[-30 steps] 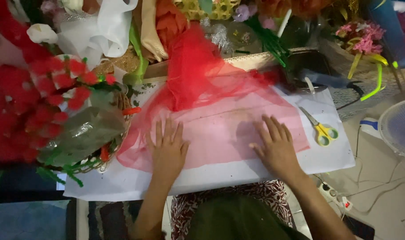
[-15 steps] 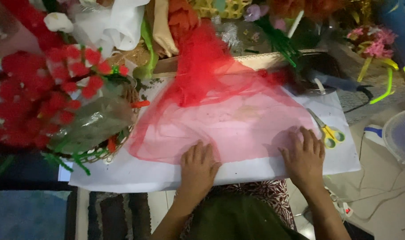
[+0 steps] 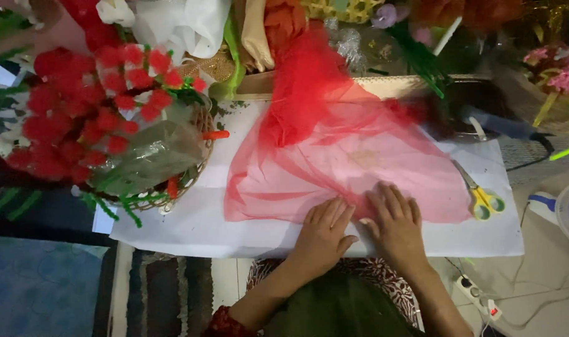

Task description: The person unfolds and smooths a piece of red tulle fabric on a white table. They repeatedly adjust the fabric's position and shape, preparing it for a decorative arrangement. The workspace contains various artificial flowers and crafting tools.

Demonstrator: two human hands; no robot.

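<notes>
A sheet of red tulle net (image 3: 334,156) lies spread over a large white paper sheet (image 3: 191,218), bunching up at its far end. My left hand (image 3: 325,234) presses flat on the net's near edge, fingers apart. My right hand (image 3: 394,218) lies flat beside it on the same edge, the two hands almost touching. Neither hand grips anything.
Yellow-handled scissors (image 3: 481,196) lie on the paper to the right. A wicker basket (image 3: 172,193) of red pompom flowers (image 3: 84,112) stands at left. Fabrics, artificial flowers and green stems crowd the far side. A white power strip (image 3: 478,299) lies on the floor at lower right.
Both hands have slid along the net's near edge and come together; they were spread wide apart a second ago. The view has shifted left.
</notes>
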